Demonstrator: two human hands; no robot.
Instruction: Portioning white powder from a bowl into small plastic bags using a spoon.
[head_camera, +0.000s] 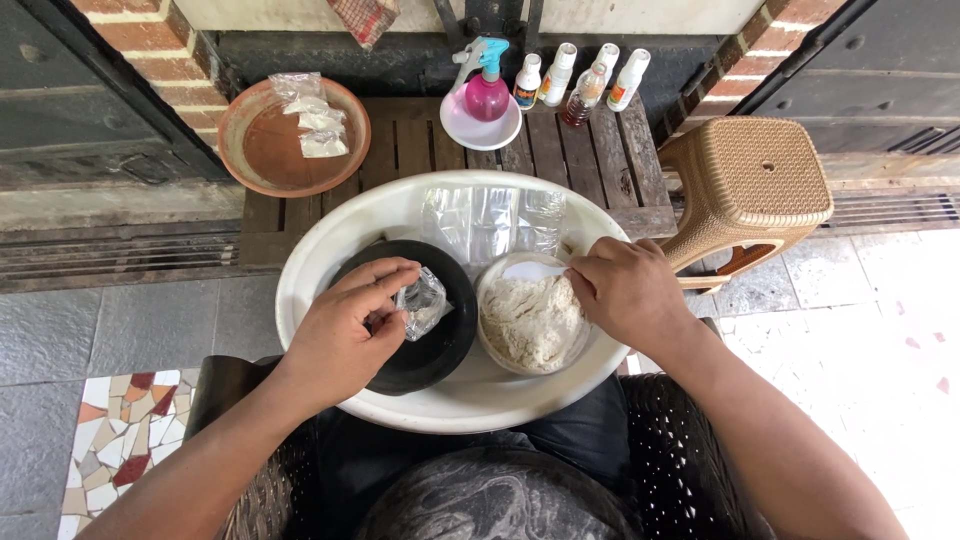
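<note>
Going left to right: far left on the bench (420, 140) sits a clay dish (262, 150) with a few filled little packets (320, 125), so some look bagged already. In the big white basin (330, 250), the left hand (345, 325) pinches a small clear bag (422, 303) over the black bowl (445, 350), fingers narrow around it; looks unfilled so far. The right hand (625, 295) grips a white spoon (530, 270), fingers closed on its handle, over the tub of pale powder (530, 322), which is still pretty full. Empty bags (490, 220) wait behind.
</note>
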